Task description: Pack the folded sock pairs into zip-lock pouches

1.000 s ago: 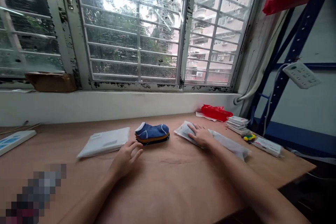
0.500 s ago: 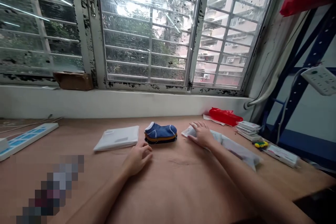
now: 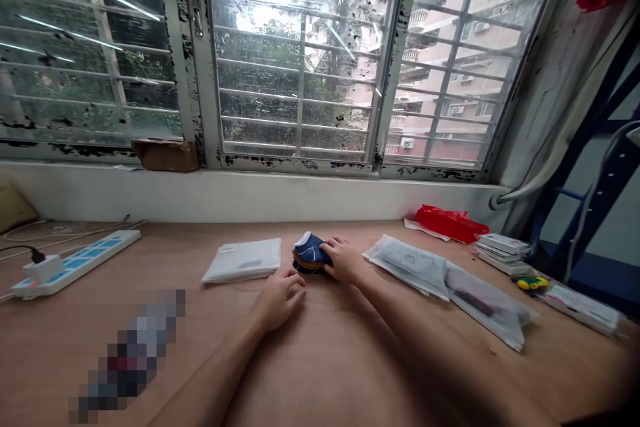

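Observation:
A small stack of ankle socks [image 3: 311,250] lies at the middle of the table, a blue pair with white trim on top and orange and black ones beneath. My right hand [image 3: 343,258] grips the stack's right end, its fingers over the blue toe and covering it. Just in front of the socks, my left hand [image 3: 281,297] rests on the table with loosely bent fingers apart and nothing in them. To the left is a flat pile of white plastic bags [image 3: 243,260]. Two frosted bags, a nearer left one [image 3: 413,261] and a farther right one [image 3: 490,300], lie right of my right hand.
A power strip [image 3: 95,257] with a white plug lies at the left. At the back right are a red plastic bag [image 3: 450,221], stacked white boxes [image 3: 503,245] and a yellow-green object [image 3: 531,283]. A pixelated patch hides something at the front left. A window stands behind the table.
My right hand has moved left from the frosted bags onto the socks' toe end. My left hand stays beside the socks. The view has turned slightly left.

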`<state>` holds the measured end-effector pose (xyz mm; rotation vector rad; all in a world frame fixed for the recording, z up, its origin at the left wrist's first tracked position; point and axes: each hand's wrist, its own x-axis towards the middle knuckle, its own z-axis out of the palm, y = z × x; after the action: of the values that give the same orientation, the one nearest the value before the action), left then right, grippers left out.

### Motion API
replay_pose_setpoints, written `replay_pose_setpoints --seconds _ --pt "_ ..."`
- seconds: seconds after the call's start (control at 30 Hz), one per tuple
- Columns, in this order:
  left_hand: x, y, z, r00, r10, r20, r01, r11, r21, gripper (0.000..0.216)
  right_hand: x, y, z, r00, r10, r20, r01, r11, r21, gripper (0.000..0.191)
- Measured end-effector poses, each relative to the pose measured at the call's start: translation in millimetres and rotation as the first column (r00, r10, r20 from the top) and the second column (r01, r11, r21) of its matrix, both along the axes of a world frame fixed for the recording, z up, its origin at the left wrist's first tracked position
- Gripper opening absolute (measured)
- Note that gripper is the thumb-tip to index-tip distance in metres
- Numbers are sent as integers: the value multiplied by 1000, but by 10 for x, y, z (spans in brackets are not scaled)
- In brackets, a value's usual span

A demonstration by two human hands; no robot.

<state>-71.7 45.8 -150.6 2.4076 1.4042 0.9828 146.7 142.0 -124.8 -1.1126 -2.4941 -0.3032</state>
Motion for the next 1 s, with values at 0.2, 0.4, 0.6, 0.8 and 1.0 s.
replay_pose_setpoints --seconds 0.2,0.4,0.6,0.8,1.0 --pt "0 11 -5 1000 -18 9 18 1000 14 16 27 84 -45 1000 -3 -1 3 999 -36 45" --pt "-8 7 0 1000 -3 3 3 1000 6 15 7 148 6 1000 -1 -22 0 999 -40 34" --pt "-20 29 -31 996 47 70 -53 995 88 42 24 49 289 986 -62 -153 71 996 53 28" --pt "112 -31 -7 944 33 329 -137 944 299 81 117 -598 327 974 115 -195 -90 987 135 24" --pt "185 -99 46 841 -111 529 132 991 -2 33 232 -942 115 948 248 -198 -273 955 -112 27"
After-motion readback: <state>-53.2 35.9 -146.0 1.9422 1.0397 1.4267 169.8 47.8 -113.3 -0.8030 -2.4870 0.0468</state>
